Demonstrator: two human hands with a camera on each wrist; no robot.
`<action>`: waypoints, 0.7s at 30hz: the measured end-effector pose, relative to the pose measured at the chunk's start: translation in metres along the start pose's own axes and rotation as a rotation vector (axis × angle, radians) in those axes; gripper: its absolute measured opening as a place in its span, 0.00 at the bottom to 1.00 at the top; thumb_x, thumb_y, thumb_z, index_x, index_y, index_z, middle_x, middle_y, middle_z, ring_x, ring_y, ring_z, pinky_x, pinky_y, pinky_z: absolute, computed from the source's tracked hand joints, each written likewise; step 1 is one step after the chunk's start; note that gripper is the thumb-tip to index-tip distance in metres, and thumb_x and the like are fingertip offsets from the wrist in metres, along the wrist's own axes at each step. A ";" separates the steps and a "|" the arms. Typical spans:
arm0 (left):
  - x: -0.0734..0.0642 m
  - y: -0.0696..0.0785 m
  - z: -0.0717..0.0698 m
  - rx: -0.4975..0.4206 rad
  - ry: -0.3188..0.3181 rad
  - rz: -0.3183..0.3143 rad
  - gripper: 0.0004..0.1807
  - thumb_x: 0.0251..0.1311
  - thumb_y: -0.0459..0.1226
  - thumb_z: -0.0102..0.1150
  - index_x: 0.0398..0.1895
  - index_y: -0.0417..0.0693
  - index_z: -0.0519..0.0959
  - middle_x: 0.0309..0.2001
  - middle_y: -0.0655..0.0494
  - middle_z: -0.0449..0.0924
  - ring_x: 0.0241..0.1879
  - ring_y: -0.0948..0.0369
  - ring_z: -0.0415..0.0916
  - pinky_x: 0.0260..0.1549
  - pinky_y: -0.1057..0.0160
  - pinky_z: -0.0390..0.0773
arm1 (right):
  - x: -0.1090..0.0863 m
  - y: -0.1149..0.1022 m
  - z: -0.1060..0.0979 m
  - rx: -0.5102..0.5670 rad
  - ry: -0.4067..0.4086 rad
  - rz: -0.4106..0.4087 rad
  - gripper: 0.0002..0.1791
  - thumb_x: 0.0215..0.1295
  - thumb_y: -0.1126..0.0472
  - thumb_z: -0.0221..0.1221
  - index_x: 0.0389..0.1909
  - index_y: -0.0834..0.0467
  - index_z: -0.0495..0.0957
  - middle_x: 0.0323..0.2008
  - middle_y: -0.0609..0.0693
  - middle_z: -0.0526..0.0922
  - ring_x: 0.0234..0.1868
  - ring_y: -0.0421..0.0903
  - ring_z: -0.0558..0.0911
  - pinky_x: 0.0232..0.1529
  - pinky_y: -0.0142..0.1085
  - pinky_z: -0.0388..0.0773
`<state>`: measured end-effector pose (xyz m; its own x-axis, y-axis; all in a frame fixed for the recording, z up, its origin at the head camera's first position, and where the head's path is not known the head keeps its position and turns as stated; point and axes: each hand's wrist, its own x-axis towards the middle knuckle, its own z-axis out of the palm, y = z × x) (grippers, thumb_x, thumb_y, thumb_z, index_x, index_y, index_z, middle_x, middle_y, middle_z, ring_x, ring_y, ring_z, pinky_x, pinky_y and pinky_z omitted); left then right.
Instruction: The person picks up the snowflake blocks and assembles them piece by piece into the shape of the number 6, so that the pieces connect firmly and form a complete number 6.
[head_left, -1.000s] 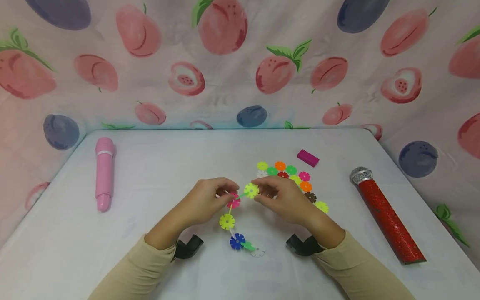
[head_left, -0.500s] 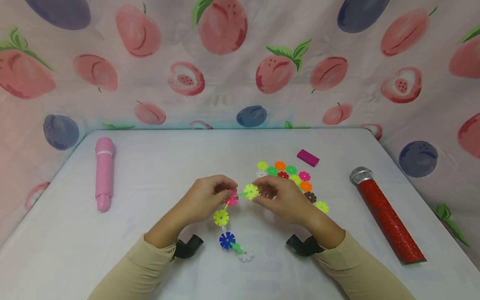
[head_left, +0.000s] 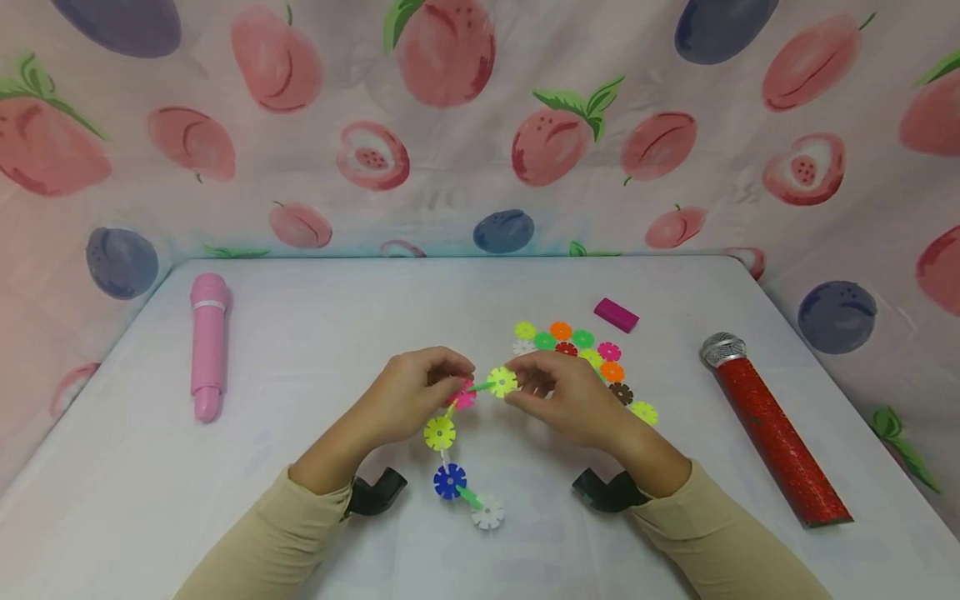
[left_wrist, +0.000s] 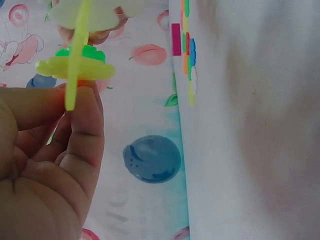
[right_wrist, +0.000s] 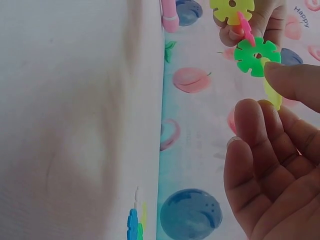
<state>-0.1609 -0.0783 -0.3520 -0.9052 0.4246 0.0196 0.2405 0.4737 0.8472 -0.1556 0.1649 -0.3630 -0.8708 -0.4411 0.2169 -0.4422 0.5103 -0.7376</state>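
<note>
A chain of slotted plastic discs hangs between my two hands. My left hand (head_left: 411, 392) pinches its pink disc (head_left: 467, 396) between thumb and fingers. At the chain's upper end, my right hand (head_left: 573, 396) pinches a yellow disc (head_left: 502, 382); a green disc (right_wrist: 247, 65) joins it to the pink one. Below the left hand dangle another yellow disc (head_left: 439, 433), a thin pale piece seen edge-on, a blue disc (head_left: 450, 482), a green one (head_left: 469, 497) and a white disc (head_left: 488, 513). In the left wrist view, the pink disc is mostly hidden by my fingers.
Several loose coloured discs (head_left: 611, 372) lie behind my right hand, partly covered by it. Beyond them is a magenta block (head_left: 616, 315). A pink microphone-shaped object (head_left: 208, 346) lies at left, a red glittery microphone (head_left: 780, 442) at right. Fruit-patterned cloth (head_left: 442, 183) hangs behind the white table.
The chain's hanging part has swung left, and its white end disc now faces the head camera more fully. My left hand has shifted very slightly; the right has stayed almost still.
</note>
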 end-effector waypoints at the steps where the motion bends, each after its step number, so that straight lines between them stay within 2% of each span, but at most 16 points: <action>1: 0.000 0.000 0.000 -0.001 0.001 -0.001 0.10 0.69 0.29 0.57 0.50 0.40 0.82 0.44 0.55 0.84 0.38 0.62 0.81 0.39 0.61 0.81 | 0.000 0.001 0.000 0.001 0.001 -0.004 0.19 0.60 0.63 0.71 0.51 0.61 0.82 0.34 0.42 0.80 0.36 0.40 0.80 0.38 0.34 0.81; 6: -0.001 0.001 -0.001 -0.021 -0.035 0.012 0.12 0.68 0.32 0.57 0.51 0.42 0.83 0.45 0.56 0.84 0.41 0.61 0.81 0.41 0.62 0.81 | 0.001 0.001 0.001 -0.002 0.000 -0.019 0.18 0.59 0.64 0.70 0.51 0.61 0.82 0.34 0.42 0.80 0.36 0.40 0.80 0.37 0.34 0.81; 11: -0.001 0.001 0.001 -0.017 -0.083 0.045 0.18 0.64 0.35 0.65 0.56 0.43 0.81 0.46 0.56 0.84 0.40 0.61 0.79 0.39 0.63 0.80 | 0.001 -0.001 0.002 -0.012 -0.011 -0.018 0.18 0.60 0.64 0.69 0.51 0.61 0.82 0.35 0.42 0.81 0.36 0.41 0.80 0.38 0.34 0.81; 15: -0.001 0.001 0.001 0.004 -0.057 0.023 0.21 0.64 0.34 0.66 0.60 0.42 0.78 0.45 0.56 0.84 0.38 0.62 0.80 0.36 0.64 0.81 | 0.001 -0.002 0.000 -0.037 -0.010 0.013 0.19 0.60 0.61 0.70 0.52 0.61 0.82 0.36 0.44 0.82 0.37 0.41 0.80 0.37 0.35 0.81; 21: 0.001 -0.001 -0.003 0.004 0.030 -0.021 0.26 0.65 0.35 0.64 0.66 0.46 0.73 0.48 0.54 0.83 0.39 0.63 0.82 0.35 0.63 0.81 | 0.001 0.003 -0.015 -0.069 -0.032 0.108 0.21 0.62 0.60 0.70 0.54 0.62 0.81 0.41 0.51 0.83 0.39 0.42 0.81 0.42 0.38 0.81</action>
<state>-0.1629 -0.0811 -0.3509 -0.9201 0.3912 0.0178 0.2226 0.4850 0.8457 -0.1607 0.1772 -0.3548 -0.9073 -0.4038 0.1175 -0.3612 0.6054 -0.7092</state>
